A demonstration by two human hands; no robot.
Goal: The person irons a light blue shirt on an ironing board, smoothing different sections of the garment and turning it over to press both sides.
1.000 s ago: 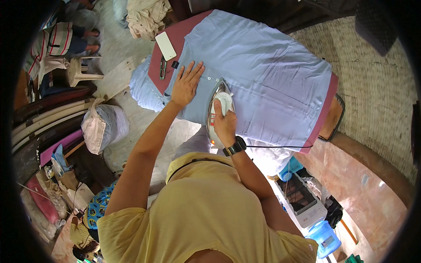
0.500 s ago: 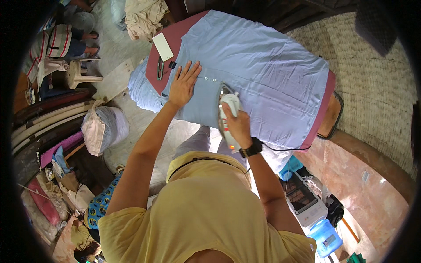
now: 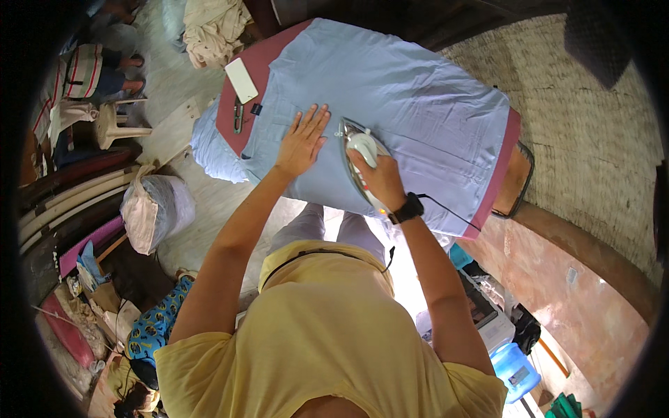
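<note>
A light blue shirt [image 3: 418, 104] lies spread over a maroon-covered ironing board [image 3: 279, 52]. My left hand [image 3: 303, 141] rests flat on the cloth with its fingers stretched out. Just right of it, my right hand [image 3: 380, 180] is wrapped round the handle of a white clothes iron [image 3: 364, 145]. The iron's metal soleplate touches the shirt, and its tip points away from me beside a button placket. A dark label [image 3: 256, 109] shows at the collar. On the board's left end lie a white phone-like slab [image 3: 241, 80] and a small dark green tool [image 3: 238, 117].
Blue cloth [image 3: 216, 150] hangs off the board's left end. A tied plastic bag [image 3: 157, 212] stands on the floor at left, near a plastic stool [image 3: 115, 124]. Another person's legs [image 3: 125, 73] show at far left. The iron's cord [image 3: 451, 214] trails right. A blue water jug [image 3: 516, 373] stands lower right.
My left hand has slid right across the shirt, closer to the iron. The iron has turned, its tip now tilting further left. The whole view has shifted slightly.
</note>
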